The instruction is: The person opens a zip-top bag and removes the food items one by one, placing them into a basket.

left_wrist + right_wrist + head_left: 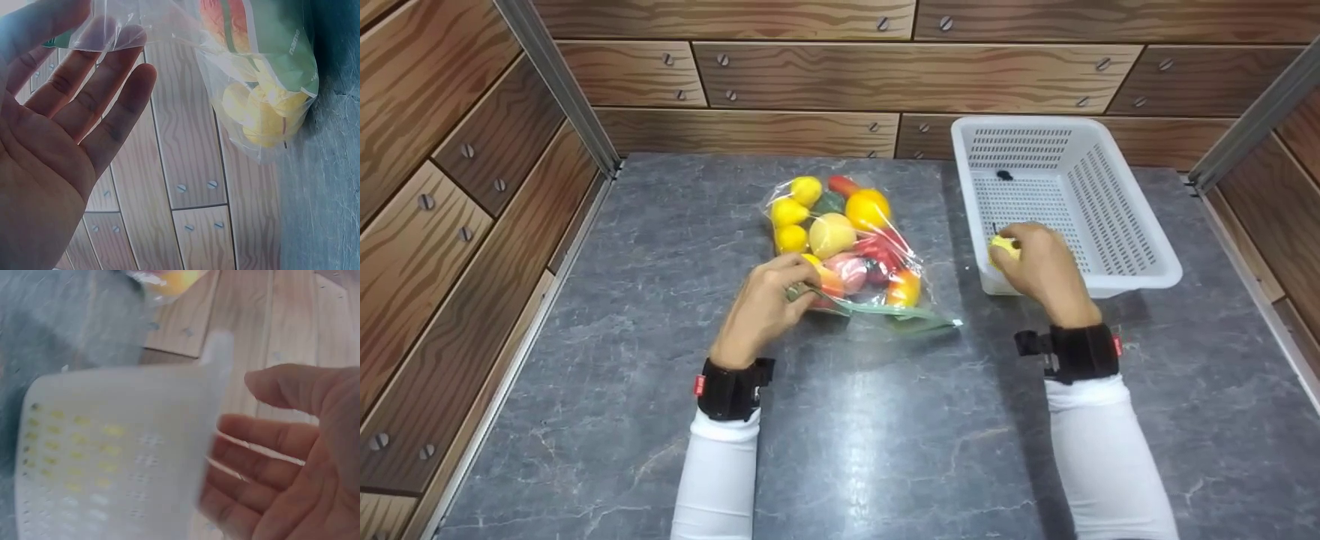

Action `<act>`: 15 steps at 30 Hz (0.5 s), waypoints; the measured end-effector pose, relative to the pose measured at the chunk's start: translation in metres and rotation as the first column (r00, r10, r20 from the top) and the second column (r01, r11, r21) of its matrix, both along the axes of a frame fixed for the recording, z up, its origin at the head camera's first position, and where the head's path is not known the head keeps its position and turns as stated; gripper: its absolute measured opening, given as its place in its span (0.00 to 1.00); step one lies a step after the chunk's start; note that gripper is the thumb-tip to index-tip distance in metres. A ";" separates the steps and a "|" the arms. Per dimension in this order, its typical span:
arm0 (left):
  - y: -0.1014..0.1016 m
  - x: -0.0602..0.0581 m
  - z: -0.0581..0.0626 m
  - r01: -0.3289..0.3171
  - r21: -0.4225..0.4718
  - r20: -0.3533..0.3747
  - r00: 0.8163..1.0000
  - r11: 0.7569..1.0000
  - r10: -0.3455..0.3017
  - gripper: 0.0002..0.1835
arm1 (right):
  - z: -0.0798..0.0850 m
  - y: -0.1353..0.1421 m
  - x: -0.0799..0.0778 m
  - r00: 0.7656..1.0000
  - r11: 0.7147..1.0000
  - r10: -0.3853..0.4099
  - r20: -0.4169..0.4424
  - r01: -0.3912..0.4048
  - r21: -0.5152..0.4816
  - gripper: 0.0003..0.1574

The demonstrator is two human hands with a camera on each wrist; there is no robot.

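Note:
A clear zip bag (pixel 877 309) full of toy fruit lies mid-table, its green-edged opening towards me. Yellow, orange, red and green pieces show through it, among them an orange (pixel 868 209). My left hand (pixel 765 300) pinches the left side of the bag's mouth, and the film (pixel 163 25) crosses its fingers in the left wrist view. Over the near left corner of a white basket (pixel 1136 282) is my right hand (pixel 1046 266), its fingers loosely bent around nothing in the right wrist view. Below it, a yellow piece (pixel 1005 251) sits inside the basket, showing through the slotted wall (pixel 121 402).
A small dark item (pixel 1003 175) lies on the basket floor towards the back. Wood-patterned panels (pixel 795 71) close off the back and both sides of the grey marbled table (pixel 607 360). Metal posts (pixel 570 82) stand at the corners.

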State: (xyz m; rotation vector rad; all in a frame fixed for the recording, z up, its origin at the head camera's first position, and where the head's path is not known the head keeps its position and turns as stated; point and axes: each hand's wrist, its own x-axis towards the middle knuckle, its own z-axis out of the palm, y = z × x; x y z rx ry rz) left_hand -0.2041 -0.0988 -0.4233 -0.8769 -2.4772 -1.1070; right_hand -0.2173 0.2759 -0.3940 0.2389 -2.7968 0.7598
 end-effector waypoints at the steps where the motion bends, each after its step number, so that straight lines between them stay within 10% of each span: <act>1: 0.000 0.000 0.000 -0.001 -0.001 0.000 1.000 1.000 0.001 0.07 | 0.001 -0.004 0.003 1.000 1.000 0.018 -0.025 -0.018 -0.005 0.20; 6: -0.001 0.000 0.000 -0.008 -0.001 -0.005 1.000 1.000 0.008 0.08 | 0.007 -0.027 0.024 0.982 0.989 0.101 -0.161 -0.117 -0.091 0.16; 15: -0.001 0.000 0.002 -0.012 -0.006 0.001 1.000 1.000 0.012 0.08 | 0.000 -0.064 0.056 0.879 0.913 0.344 -0.329 -0.396 -0.102 0.15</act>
